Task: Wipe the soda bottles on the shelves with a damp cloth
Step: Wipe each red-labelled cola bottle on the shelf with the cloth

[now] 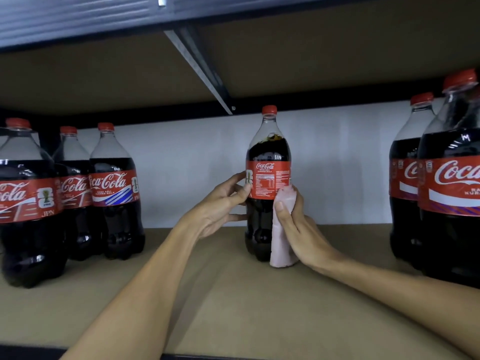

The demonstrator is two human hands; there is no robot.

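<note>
On the shelf point(233, 294), a Coca-Cola bottle point(267, 157) stands central, cloth point(281, 245) at its four o'clock; three bottles point(75, 188) at nine o'clock, two bottles point(452, 183) at three.

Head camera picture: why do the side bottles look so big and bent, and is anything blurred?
Head view: the wide-angle lens swells and tilts the right bottles near the edge; the middle bottle is sharp, label readable; the left bottles carry small glints; the upper shelf lies in shade.

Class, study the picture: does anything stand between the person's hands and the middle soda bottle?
Nothing visible blocks them. The left hand holds the middle bottle at its label; the right hand presses the pink cloth against its side. Other bottles stand apart.
</note>
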